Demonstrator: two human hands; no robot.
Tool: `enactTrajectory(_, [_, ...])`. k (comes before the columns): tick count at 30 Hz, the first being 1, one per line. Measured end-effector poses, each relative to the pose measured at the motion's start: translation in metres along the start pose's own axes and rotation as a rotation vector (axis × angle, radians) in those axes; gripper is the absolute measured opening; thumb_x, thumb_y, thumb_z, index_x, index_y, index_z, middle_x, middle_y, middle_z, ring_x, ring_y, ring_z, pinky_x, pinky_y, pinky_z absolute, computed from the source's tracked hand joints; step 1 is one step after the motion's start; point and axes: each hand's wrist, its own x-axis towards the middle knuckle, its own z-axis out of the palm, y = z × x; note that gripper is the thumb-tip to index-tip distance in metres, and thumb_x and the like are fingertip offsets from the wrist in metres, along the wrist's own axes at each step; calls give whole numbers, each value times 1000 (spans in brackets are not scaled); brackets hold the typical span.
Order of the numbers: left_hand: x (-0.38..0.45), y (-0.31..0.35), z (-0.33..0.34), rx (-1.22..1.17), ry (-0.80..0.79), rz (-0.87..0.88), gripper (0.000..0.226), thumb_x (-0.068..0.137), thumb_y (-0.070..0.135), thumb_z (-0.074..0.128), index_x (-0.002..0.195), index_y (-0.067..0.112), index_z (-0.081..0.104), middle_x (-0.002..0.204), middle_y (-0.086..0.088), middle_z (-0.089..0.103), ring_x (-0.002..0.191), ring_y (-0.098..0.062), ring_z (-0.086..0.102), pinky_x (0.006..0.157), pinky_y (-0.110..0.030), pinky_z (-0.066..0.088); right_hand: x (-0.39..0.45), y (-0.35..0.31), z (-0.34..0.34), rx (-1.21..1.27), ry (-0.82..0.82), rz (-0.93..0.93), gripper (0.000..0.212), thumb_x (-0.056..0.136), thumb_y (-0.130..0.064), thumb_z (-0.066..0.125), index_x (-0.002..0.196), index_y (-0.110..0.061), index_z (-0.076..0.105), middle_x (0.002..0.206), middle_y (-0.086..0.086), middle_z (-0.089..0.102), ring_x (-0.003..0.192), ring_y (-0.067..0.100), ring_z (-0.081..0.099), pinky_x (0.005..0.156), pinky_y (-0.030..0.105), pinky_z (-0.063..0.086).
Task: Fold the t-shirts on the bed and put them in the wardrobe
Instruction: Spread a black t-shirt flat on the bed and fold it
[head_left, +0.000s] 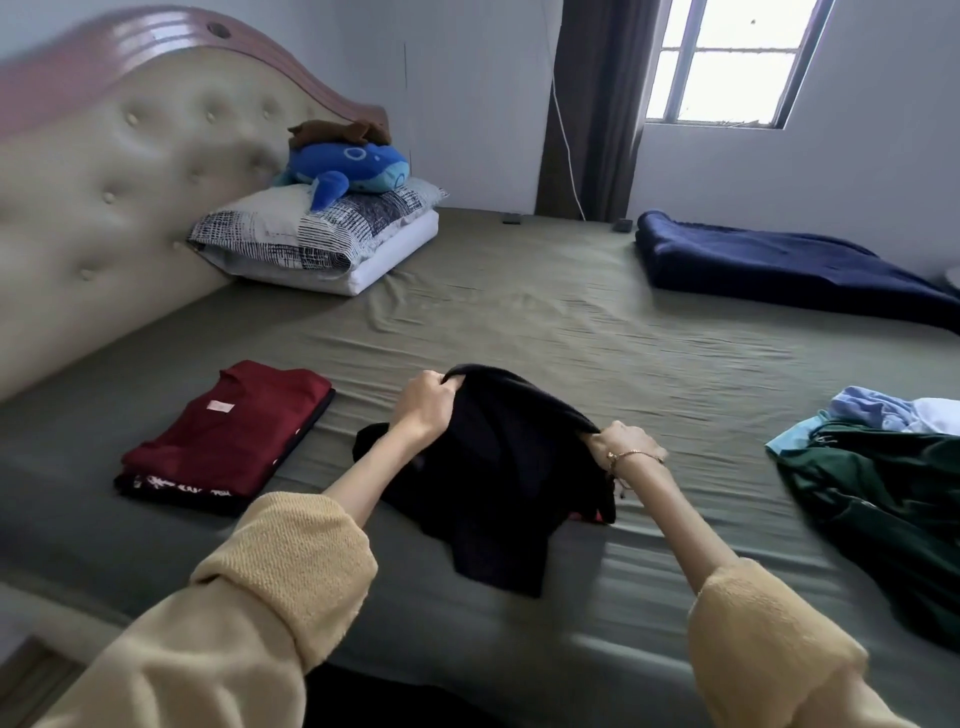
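Both hands (423, 402) (626, 441) gripping blk tee (498, 467)

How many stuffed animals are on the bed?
2: a blue whale lying on the pillows by the headboard, and a brown plush toy on top of the whale. Others may be hidden.

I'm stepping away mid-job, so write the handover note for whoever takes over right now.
Left hand grips the black shirt at its raised top edge; right hand grips its other side. The shirt is lifted partly off the bed, its lower part still bunched on the sheet.
Done: a folded red shirt lies to the left, stacked on another dark folded shirt.
Left: fold the black shirt, then the unfolded pile at the right (green, blue and white pieces). Nothing is in the wardrobe as far as this view shows; the wardrobe is not in view.
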Motion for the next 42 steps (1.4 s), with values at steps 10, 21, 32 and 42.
enactTrajectory(10, [6,-39,-15,150,252,-315,33,93,4,36,122,8,51,128,-16,55,118,-33,52,94,-39,40,7,-20,-4,673,-312,-418,47,87,-1,57,129,-19,45,106,4,65,83,14,61,76,21,45])
enactTrajectory(21, [-6,-34,27,369,-47,125,48,90,25,49,137,18,40,143,-3,40,136,-20,28,114,-47,14,30,14,54,118,28,-302,34,87,-21,60,120,-19,57,125,9,47,123,30,41,98,41,39])
enactTrajectory(32, [-3,31,20,440,21,645,18,86,26,55,104,25,58,103,-1,63,109,-23,54,92,-36,30,6,-10,-17,775,93,-734,20,82,-21,71,96,-27,56,84,-13,62,76,1,57,71,17,45])
enactTrajectory(42, [16,68,-17,334,155,548,32,83,14,51,114,15,54,107,-8,56,110,-26,47,76,-34,34,22,-13,-48,51,-9,-294,30,90,-47,53,106,-22,56,93,6,64,84,21,63,68,28,49])
